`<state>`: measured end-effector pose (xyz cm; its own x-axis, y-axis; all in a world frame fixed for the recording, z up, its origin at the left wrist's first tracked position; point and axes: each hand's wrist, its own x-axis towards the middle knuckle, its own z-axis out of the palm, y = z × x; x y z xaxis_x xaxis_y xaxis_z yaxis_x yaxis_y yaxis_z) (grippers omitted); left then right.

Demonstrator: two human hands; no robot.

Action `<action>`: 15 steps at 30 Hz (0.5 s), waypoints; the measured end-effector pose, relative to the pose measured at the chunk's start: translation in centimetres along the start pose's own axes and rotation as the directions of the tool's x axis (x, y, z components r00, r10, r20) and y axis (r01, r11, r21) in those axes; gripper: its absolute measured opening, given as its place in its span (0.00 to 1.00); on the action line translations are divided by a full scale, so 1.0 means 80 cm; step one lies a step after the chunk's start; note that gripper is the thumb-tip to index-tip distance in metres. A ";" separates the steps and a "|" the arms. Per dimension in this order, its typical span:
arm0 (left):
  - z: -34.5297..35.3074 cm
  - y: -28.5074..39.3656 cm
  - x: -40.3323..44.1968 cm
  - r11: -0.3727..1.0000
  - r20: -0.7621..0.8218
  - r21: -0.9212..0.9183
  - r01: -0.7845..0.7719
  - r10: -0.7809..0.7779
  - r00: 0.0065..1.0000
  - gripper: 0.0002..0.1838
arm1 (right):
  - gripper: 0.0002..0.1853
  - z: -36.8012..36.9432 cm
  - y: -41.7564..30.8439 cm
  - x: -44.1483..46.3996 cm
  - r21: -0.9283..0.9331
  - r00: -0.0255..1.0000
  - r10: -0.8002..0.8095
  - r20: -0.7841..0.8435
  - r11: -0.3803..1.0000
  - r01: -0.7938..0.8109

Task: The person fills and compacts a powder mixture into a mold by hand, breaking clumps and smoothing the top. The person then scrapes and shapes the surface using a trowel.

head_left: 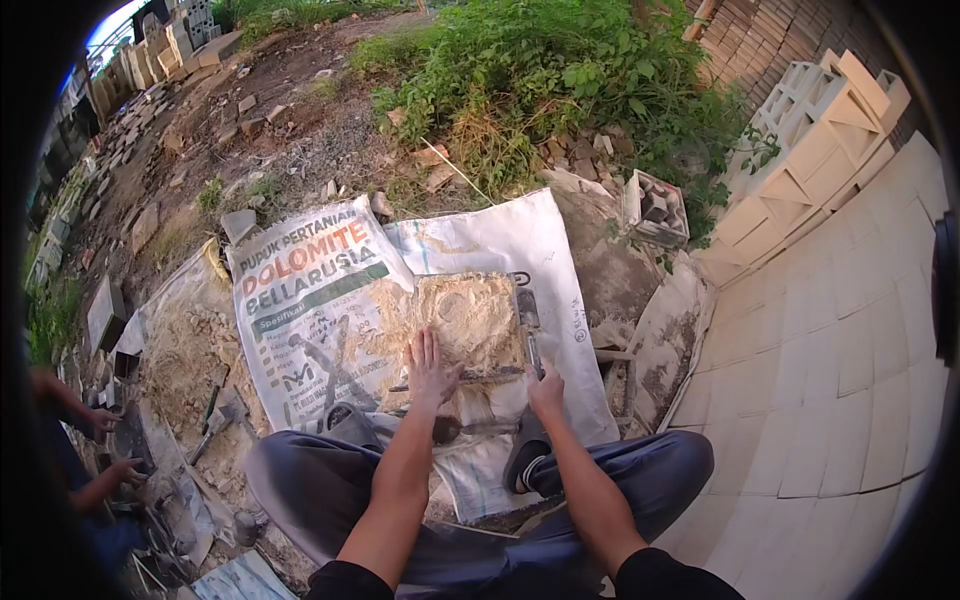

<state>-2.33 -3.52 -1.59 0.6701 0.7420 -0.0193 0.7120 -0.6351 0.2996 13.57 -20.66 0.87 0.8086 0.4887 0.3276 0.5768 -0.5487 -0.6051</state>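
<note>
A square, dark-edged frame point(522, 345) lies on white printed sacks in front of me, filled with pale sandy powder point(465, 310) that has a round mark in it. My left hand point(430, 370) rests with fingers stretched out on the powder at the frame's near left corner. My right hand point(545, 390) is closed around the handle of a trowel point(527, 305), whose blade points away along the frame's right side. Nearer my legs, a tool with a dark round end point(447, 430) lies between my feet.
A printed sack point(320, 270) extends leftward beside a powder heap point(185, 345). Another person's hands point(125, 472) are at far left, near a hammer point(210, 428). A box of rubble point(655, 208) stands back right. Pale stacked blocks point(800, 150) and slabs point(800, 400) border the right side.
</note>
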 end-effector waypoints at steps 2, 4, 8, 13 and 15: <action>-0.021 0.000 0.002 1.000 0.065 -0.006 -0.017 0.017 0.998 0.52 | 0.14 0.029 0.018 0.030 0.032 0.995 -0.057 0.081 0.998 0.055; -0.056 0.007 0.002 1.000 0.288 -0.011 0.005 -0.001 0.957 0.62 | 0.14 0.028 0.014 0.036 0.054 0.980 -0.088 0.177 0.995 0.080; -0.039 -0.009 0.009 0.993 0.282 -0.117 -0.013 0.046 0.958 0.67 | 0.17 -0.006 -0.048 0.014 0.226 0.660 0.443 0.607 0.700 -0.678; -0.057 -0.002 0.013 0.991 0.412 -0.120 0.053 0.001 0.911 0.68 | 0.23 0.018 -0.013 -0.042 0.085 0.439 0.552 0.709 0.551 -0.830; -0.049 -0.004 0.013 0.989 0.413 -0.141 0.034 0.028 0.910 0.68 | 0.29 0.046 0.031 -0.059 0.052 0.681 0.487 0.546 0.792 -0.608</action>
<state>-2.69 -1.68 1.99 0.7166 0.5692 -0.4031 0.6974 -0.5729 0.4307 10.75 -21.84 -4.88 0.7686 0.4360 -0.4681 -0.0408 -0.6968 -0.7161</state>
